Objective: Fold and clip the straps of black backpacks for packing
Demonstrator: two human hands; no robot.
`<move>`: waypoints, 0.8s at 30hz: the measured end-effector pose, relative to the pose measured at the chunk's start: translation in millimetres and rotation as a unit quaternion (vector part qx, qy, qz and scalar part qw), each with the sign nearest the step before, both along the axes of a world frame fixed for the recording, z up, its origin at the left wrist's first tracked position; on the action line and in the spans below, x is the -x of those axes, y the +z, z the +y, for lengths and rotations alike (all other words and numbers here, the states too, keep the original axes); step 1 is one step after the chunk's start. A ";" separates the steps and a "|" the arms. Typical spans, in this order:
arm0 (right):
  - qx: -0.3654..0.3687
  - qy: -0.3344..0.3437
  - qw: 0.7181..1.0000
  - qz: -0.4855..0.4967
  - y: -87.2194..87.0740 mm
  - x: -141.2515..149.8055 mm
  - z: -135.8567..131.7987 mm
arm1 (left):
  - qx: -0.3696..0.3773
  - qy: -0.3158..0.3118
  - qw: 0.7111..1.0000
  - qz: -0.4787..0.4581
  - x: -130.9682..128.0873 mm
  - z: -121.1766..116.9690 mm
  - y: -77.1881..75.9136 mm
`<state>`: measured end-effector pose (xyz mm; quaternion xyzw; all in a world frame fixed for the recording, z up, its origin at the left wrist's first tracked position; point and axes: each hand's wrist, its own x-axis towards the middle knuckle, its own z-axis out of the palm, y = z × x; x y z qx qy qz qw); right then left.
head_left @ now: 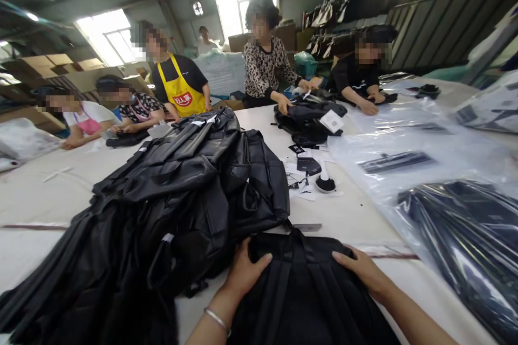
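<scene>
A black backpack (307, 291) lies on the table right before me, its shoulder straps facing up and its top loop pointing away. My left hand (246, 267) grips the upper left edge, thumb on top and fingers partly hidden behind the side. At the upper right edge, my right hand (362, 267) holds the bag the same way, thumb over the fabric. A large heap of black backpacks (174, 199) rises just left of my left hand. Beyond the bag's top lies a flat metal strip (307, 227), perhaps a ruler.
A round black-bristled brush (325, 183) and scattered paper tags (305, 164) lie past the strip. Clear plastic bags (376, 145), one around a dark backpack (457, 226), cover the right side. Across the white table (36, 188), several co-workers handle items; one handles another black bag (303, 116).
</scene>
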<state>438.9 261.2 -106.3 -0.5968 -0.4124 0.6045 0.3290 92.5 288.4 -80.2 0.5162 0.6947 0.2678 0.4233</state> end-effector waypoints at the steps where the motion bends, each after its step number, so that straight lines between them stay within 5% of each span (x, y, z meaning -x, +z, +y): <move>1: 0.010 0.005 0.999 0.049 2.5 -0.1 -1.5 | 0.012 -0.003 0.999 -0.044 -0.7 3.7 -0.5; 4: -0.011 -0.005 0.996 0.090 9.1 0.6 -5.0 | 0.066 -0.017 0.977 -0.201 3.5 5.0 7.4; 7: -0.038 -0.009 0.999 0.018 19.9 2.7 -6.5 | 0.066 0.008 0.970 -0.235 5.1 2.9 15.7; 13: -0.093 -0.043 0.968 -0.228 29.5 11.4 -7.7 | -0.083 -0.030 0.996 -0.004 -8.4 0.1 1.4; 19: -0.163 -0.061 0.874 -0.454 -33.5 26.8 -1.2 | -0.058 -0.065 0.943 0.322 -30.0 4.7 -37.3; 21: -0.198 -0.049 0.831 -0.518 -37.3 26.6 1.7 | -0.052 -0.085 0.914 0.394 -36.8 7.0 -32.0; 24: -0.269 -0.032 0.782 -0.561 -8.2 25.5 5.0 | -0.086 -0.127 0.878 0.454 -46.7 5.3 -7.3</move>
